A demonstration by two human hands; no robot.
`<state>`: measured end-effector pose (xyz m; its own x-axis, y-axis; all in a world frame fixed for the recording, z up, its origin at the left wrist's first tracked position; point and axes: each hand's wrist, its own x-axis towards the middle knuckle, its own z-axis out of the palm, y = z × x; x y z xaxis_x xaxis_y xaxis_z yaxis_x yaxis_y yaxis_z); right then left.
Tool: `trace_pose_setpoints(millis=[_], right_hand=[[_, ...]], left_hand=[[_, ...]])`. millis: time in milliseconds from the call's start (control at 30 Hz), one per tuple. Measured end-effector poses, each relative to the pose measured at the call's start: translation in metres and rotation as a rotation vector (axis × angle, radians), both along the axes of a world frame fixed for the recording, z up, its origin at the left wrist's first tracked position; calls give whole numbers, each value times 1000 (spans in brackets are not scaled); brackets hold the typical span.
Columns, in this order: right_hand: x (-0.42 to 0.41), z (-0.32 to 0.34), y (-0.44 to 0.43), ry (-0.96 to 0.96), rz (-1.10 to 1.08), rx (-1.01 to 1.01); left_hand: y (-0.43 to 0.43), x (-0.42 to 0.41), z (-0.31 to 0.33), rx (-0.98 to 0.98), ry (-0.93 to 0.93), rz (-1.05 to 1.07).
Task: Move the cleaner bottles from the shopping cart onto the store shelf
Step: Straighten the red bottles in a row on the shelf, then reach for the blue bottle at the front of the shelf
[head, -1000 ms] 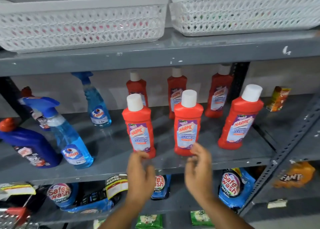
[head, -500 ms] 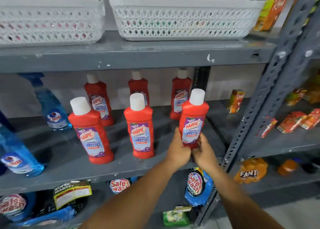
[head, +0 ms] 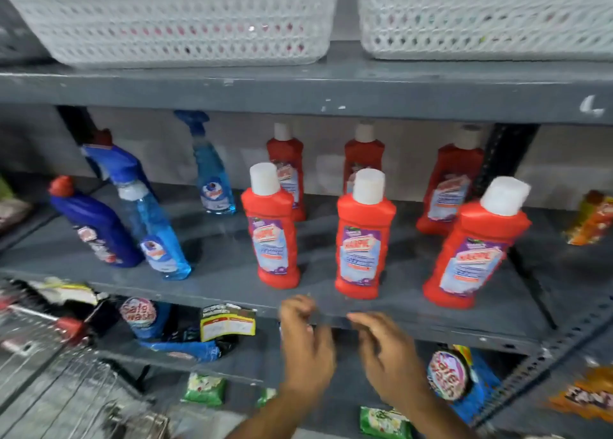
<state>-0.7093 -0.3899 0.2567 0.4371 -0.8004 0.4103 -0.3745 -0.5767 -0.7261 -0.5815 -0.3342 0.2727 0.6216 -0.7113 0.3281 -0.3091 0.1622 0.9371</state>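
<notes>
Three red cleaner bottles with white caps stand along the front of the grey shelf [head: 229, 272]: left [head: 273, 236], middle [head: 363, 243], right [head: 471, 253]. Three more red bottles [head: 363, 155] stand behind them near the back wall. My left hand [head: 306, 342] and my right hand [head: 386, 349] hover below the shelf's front edge, both with nothing in them, fingers loosely curled and apart. The wire shopping cart [head: 56, 365] shows at the lower left; what it holds is blurred.
Blue spray bottles [head: 156, 236] and a dark blue bottle [head: 96, 229] stand on the shelf's left part. Two white baskets [head: 185, 17] sit on the shelf above. Detergent pouches [head: 454, 379] and green packets lie on the lower shelf. A slotted metal upright [head: 537, 362] runs at the right.
Both hands have let go of the right front red bottle and drawn back below the shelf edge. The view has swung back to the left, bringing the cart into sight.
</notes>
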Motion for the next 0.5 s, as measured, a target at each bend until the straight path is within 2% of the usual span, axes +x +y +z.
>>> trace_pose_setpoints(millis=[67,100,167,267,300,400,433,500], right_hand=[[49,-1,-2,31,94,42],[74,3,-4,41,98,76],[113,5,-11,68,53,177],[140,4,-18,10,18,284],[145,5,-15,-26,-25,251],[160,6,6,-178,-345,52],[172,9,20,-219,-347,-7],[221,12,50,-184,-119,-91]], left_hand=[[4,49,-4,96,-3,190],[1,71,-2,201,-3,212],[-8,100,10,318,11,121],[-16,112,32,319,22,-115],[-14,116,32,332,12,-161],[12,136,27,288,27,-173],[25,149,22,236,44,-119],[51,194,16,144,96,63]])
